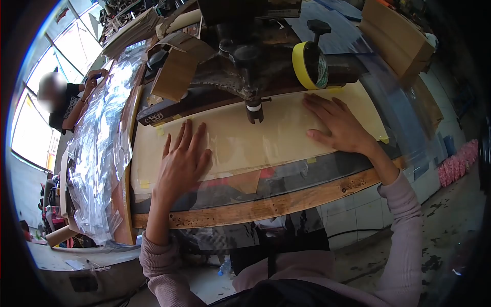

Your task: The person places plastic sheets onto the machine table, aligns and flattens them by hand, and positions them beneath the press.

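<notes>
A long cream-coloured sheet (250, 138) lies under a dark metal machine head (245, 56), with a glossy clear surface over part of it. My left hand (184, 158) rests flat on the sheet's left part, fingers spread and pointing away from me. On the right part my right hand (335, 123) lies with fingers stretched toward the machine's bar. Neither hand grips anything. Between them the machine's short notched rod (254, 111) points down over the sheet. Small yellow tape pieces (144, 184) stick at the sheet's edges.
A yellow tape roll (307, 65) hangs on the machine beside a black knob (318, 26). Clear plastic sheets (99, 153) cover the left side table. A wooden strip (276, 204) edges the table near me. Cardboard (396, 38) stands back right. Another person (66, 102) is at far left.
</notes>
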A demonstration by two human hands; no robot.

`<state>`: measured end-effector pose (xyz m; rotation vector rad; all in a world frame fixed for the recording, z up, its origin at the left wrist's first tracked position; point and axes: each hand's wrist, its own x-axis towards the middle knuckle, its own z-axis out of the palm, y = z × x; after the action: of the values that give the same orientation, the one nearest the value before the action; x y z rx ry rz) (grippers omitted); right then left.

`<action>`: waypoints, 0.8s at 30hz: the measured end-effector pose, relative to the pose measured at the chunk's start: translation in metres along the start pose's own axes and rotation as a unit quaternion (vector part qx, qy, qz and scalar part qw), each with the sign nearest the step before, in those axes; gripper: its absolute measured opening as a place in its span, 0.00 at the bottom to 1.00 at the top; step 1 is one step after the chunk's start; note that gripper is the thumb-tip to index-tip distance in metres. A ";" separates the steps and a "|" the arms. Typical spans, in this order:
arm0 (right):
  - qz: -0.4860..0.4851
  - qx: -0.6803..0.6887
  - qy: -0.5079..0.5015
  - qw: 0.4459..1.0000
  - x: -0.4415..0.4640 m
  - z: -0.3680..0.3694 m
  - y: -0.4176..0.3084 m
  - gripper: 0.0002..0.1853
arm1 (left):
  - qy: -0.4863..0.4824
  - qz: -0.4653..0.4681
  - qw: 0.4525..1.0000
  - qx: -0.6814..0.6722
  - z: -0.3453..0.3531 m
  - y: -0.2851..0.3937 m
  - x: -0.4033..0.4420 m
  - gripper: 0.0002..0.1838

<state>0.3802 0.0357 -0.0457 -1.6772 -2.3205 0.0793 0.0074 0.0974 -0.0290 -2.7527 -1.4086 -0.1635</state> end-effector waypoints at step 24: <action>-0.014 -0.011 -0.019 1.000 -0.044 -0.016 -0.029 0.37 | -0.022 0.004 1.000 -0.013 -0.013 0.020 -0.045 0.31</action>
<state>0.3704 -0.0170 -0.0332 -1.6672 -2.3807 0.0799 -0.0035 0.0481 -0.0210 -2.7990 -1.4161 -0.1221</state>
